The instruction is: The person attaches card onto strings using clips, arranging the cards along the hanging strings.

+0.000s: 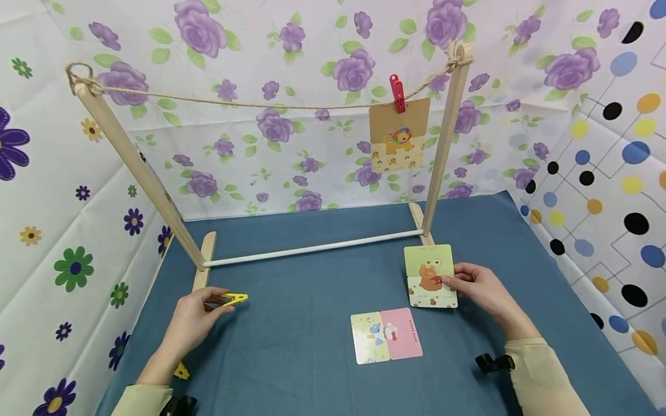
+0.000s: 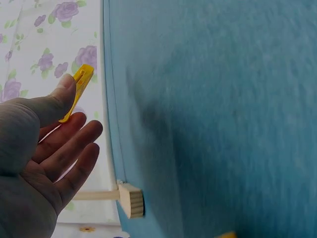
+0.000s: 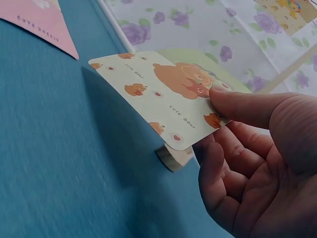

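My left hand (image 1: 191, 320) pinches a yellow clothespin (image 1: 235, 299) between thumb and fingers, above the left side of the blue cloth; the left wrist view shows the clothespin (image 2: 81, 82) at the thumb tip. On the right, my right hand (image 1: 484, 292) holds a green and cream bear card (image 1: 430, 276) by its right edge. Thumb on its face and fingers behind, it grips the card (image 3: 163, 89) above the cloth in the right wrist view. A pink and pale yellow card (image 1: 387, 335) lies flat to the left of that hand.
A wooden frame with posts (image 1: 140, 173) (image 1: 446, 138) carries a rope (image 1: 250, 104). From it hangs a brown lion card (image 1: 399, 136) under a red clothespin (image 1: 398, 93). A white rod (image 1: 312, 249) joins the feet. Another yellow clothespin (image 1: 181, 371) lies by the left wrist.
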Demonstrator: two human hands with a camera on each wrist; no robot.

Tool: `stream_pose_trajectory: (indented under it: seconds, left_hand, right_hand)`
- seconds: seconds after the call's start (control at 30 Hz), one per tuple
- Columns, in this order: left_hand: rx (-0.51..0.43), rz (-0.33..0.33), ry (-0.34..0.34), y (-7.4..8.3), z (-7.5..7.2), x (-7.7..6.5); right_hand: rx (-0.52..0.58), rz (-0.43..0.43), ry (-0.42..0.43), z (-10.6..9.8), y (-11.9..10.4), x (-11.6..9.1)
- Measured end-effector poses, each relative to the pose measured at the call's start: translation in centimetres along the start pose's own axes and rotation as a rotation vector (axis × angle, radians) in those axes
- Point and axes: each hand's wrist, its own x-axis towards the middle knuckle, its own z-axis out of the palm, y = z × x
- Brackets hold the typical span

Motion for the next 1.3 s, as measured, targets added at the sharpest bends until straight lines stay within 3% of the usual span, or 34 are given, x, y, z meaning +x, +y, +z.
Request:
stream_pose_trajectory:
  seconds: [0.27,0.63,1.3]
  left_hand:
    - [-0.037,0.012,0.015,0.6,1.2,0.6]
    - [-0.071,0.063,0.023,2.0,1.6,2.0]
    - [-0.067,0.148,0.067,6.0,0.5,4.8]
  right_hand:
    - [0.053,-0.049,-0.021,1.1,-0.9,0.4]
    - [0.075,-0.078,-0.026,2.7,-2.3,1.4]
    - [0.103,-0.187,-0.025,4.2,-6.8,1.6]
